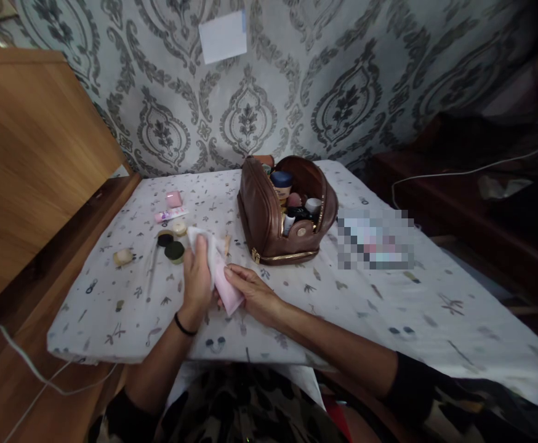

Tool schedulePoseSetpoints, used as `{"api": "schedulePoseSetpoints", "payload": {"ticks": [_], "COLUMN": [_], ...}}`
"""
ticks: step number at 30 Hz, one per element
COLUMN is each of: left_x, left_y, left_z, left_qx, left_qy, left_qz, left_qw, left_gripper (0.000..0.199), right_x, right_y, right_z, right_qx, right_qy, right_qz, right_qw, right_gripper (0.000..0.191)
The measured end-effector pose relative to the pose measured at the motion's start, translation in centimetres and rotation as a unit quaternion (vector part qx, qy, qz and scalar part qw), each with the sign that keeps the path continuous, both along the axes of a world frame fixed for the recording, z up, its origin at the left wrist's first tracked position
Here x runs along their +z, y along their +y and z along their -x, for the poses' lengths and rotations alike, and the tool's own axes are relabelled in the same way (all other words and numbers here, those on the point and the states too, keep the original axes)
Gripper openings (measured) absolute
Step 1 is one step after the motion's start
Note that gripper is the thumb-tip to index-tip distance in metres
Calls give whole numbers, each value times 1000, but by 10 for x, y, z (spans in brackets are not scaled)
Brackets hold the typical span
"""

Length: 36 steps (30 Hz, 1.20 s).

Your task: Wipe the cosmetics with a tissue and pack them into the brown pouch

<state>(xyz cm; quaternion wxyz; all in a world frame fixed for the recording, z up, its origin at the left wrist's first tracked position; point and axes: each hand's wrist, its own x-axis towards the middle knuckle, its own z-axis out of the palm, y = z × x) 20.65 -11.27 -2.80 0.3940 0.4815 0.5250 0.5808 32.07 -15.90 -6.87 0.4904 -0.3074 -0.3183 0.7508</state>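
Observation:
My left hand is closed around a white, soft-looking folded piece, its thumb lying along the near face. With thumb and fingers, my right hand pinches a flat pale pink packet that overlaps the lower end of the white piece. Whether the two are joined I cannot tell. Just beyond my hands stands a brown cosmetic bag, unzipped at the top. Inside it show a blue-lidded jar, a white cap and other small items.
Left of my hands lie a dark green-lidded jar, a cream-coloured jar, a beige item, a tube and a pink case. A blurred-out object lies right of the bag. A wooden cabinet borders the table.

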Motion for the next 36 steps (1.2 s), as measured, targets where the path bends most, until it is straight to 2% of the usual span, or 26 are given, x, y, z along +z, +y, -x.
{"api": "schedulePoseSetpoints", "payload": {"ticks": [3,6,10,12,15,18,20,23,26,29,33,36], "left_x": [-13,-19,-13,-7,0,6,9,11,12,13,12,6], "left_y": [-20,-30,-26,-22,-21,-24,-28,-33,-37,-43,-55,-63], "left_z": [-11,-10,4,11,22,28,29,30,31,35,41,44], "left_qx": [-72,-141,-138,-138,-187,-242,-246,-228,-235,-277,-348,-373], "left_qy": [-45,-76,-71,-53,51,207,288,394,448,423,305,215], "left_qz": [69,67,18,11,4,-13,-11,-1,4,33,70,104], "left_qw": [994,985,988,989,981,948,925,890,863,862,884,896], "left_gripper": [48,45,31,27,21,19,20,22,25,28,26,28], "right_x": [-3,-7,-9,-4,11,26,31,31,30,35,44,45], "right_y": [1,3,3,3,4,7,9,11,9,7,4,-4], "right_z": [1,3,2,-2,-12,-17,-15,-10,-8,-12,-18,-16], "right_qx": [-9,-13,-29,-63,-159,-204,-176,-119,-110,-139,-185,-185], "right_qy": [22,15,-75,-150,-244,-259,-244,-177,-107,-66,-34,-40], "right_qz": [8,8,-48,-100,-175,-236,-231,-156,-100,-72,-73,-77], "right_qw": [1000,1000,996,982,941,914,925,965,983,985,979,979], "right_gripper": [49,51,53,53,46,37,36,38,34,31,32,33]}}
